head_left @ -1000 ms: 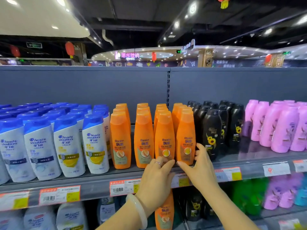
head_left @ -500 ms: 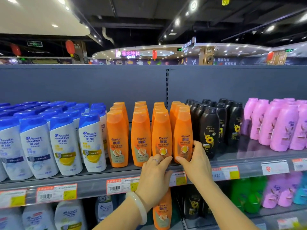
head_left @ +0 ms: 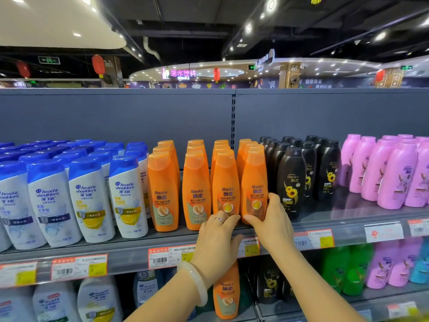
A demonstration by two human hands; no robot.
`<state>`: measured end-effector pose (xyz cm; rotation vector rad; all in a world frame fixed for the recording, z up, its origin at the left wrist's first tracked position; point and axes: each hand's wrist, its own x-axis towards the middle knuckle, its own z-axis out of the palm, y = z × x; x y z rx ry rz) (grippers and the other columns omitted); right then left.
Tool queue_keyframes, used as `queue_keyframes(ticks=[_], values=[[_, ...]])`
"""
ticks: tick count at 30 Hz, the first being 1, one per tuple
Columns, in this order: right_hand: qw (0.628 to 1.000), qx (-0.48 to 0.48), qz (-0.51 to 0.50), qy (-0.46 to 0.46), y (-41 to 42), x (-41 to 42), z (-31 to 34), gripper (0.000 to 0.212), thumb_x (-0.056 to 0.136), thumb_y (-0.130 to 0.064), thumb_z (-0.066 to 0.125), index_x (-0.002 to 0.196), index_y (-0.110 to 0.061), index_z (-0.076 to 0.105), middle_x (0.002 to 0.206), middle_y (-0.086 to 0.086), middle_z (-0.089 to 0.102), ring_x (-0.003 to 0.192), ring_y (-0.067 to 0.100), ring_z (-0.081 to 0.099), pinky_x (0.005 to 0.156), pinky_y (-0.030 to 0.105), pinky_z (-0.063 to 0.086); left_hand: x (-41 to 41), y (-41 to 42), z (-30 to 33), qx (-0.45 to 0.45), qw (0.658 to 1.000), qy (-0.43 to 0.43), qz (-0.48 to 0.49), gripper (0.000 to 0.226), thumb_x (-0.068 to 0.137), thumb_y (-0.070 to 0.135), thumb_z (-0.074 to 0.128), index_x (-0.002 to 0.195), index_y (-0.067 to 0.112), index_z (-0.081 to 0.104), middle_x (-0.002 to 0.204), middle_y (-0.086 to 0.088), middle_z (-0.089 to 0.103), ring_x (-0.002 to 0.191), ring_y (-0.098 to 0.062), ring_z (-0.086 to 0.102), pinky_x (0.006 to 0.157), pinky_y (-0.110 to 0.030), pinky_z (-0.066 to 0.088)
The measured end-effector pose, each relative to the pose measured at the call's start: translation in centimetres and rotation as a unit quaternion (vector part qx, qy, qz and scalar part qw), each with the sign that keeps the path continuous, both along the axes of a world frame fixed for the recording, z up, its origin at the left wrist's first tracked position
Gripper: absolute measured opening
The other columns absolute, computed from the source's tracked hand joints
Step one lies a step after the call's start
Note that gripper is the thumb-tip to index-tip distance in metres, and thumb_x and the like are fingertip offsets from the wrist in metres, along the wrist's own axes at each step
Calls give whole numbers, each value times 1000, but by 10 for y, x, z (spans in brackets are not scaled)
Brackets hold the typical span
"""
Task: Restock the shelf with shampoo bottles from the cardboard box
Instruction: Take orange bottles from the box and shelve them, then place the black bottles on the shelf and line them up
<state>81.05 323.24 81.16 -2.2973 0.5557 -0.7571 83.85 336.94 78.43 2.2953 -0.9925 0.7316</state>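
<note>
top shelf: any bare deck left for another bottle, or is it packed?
Bare shelf deck in front of the black bottles, between the orange bottles and pink bottles. Narrow gaps split the orange rows. Blue-capped bottles stand crowded.

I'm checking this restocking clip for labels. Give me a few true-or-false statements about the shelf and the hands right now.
1. The right hand grips the rightmost front orange bottle. True.
2. The black bottles stand left of the orange ones. False: they stand to the right.
3. The left hand wears a ring. True.
4. The left hand holds a pink bottle. False: its fingers touch the base of an orange front bottle.
</note>
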Motion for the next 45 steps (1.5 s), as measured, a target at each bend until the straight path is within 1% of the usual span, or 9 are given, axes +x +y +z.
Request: queue_keyframes(ticks=[5, 10, 14, 18, 22, 29, 33, 36, 45], values=[[1000, -1, -5, 10, 0, 2, 1, 72, 76, -37, 72, 133, -18, 32, 129, 3, 52, 118, 23, 53, 88, 42, 51, -4, -1, 4, 10, 1000, 16, 4, 46, 90, 31, 54, 133, 18, 47, 120, -2, 51, 113, -21, 46, 91, -30, 37], [1000, -1, 2, 8, -1, 0, 0, 74, 76, -38, 72, 135, -18, 31, 131, 3, 51, 119, 23, 51, 91, 41, 50, -5, 1, 0, 11, 1000, 15, 5, 45, 86, 31, 56, 128, 14, 53, 114, -4, 55, 106, -24, 51, 86, -35, 44], [998, 1, 18, -54, 2, -13, -4, 73, 76, -38, 71, 136, -17, 34, 132, 4, 47, 121, 20, 49, 95, 38, 47, -9, 16, -2, -23, 999, -26, -15, 38, 82, 37, 52, 113, 17, 62, 106, 2, 61, 97, -13, 50, 78, -29, 49], [982, -102, 84, -137, 19, -29, -9, 53, 81, -31, 68, 127, -13, 49, 125, 2, 48, 116, 14, 46, 95, 26, 39, -6, 48, -7, -72, 995, -62, -1, 34, 81, 37, 53, 105, 16, 64, 106, 0, 62, 99, -14, 47, 84, -27, 44], [967, -168, 130, -141, 44, -27, -18, 42, 79, -47, 52, 105, -16, 64, 107, -3, 59, 101, 14, 53, 85, 25, 40, -3, 78, -13, -65, 993, -80, 48, 38, 80, 40, 53, 105, 15, 65, 106, -2, 62, 99, -15, 48, 82, -33, 45], [960, -230, 146, -63, 75, -25, -43, 49, 74, -53, 47, 109, -22, 62, 112, -3, 62, 108, 16, 53, 88, 36, 51, -3, 103, -21, -47, 996, -49, 58, 38, 78, 43, 53, 94, 14, 71, 98, -2, 65, 88, -24, 58, 77, -36, 49], [967, -183, 174, -36, 77, -36, -44, 53, 83, -40, 59, 129, -15, 52, 143, 7, 42, 139, 23, 29, 111, 38, 26, -6, 100, -21, -70, 995, -43, 53, 40, 79, 41, 51, 96, 11, 70, 105, -9, 63, 98, -32, 57, 87, -39, 42], [974, -159, 155, -35, 72, -56, -54, 46, 85, -30, 58, 128, -12, 53, 146, 10, 37, 141, 26, 25, 114, 35, 16, -22, 83, -24, -97, 995, -34, -10, 35, 81, 36, 51, 101, 11, 65, 110, -12, 60, 104, -28, 49, 91, -33, 33], [979, -95, 25, 180, -14, -158, -118, 53, 91, -29, 55, 139, -13, 37, 147, 8, 31, 137, 26, 25, 113, 38, 26, -87, -12, -79, 106, 980, 112, -125, 50, 74, 16, 76, 119, 3, 59, 121, -19, 59, 112, -41, 53, 95, -47, 42]])
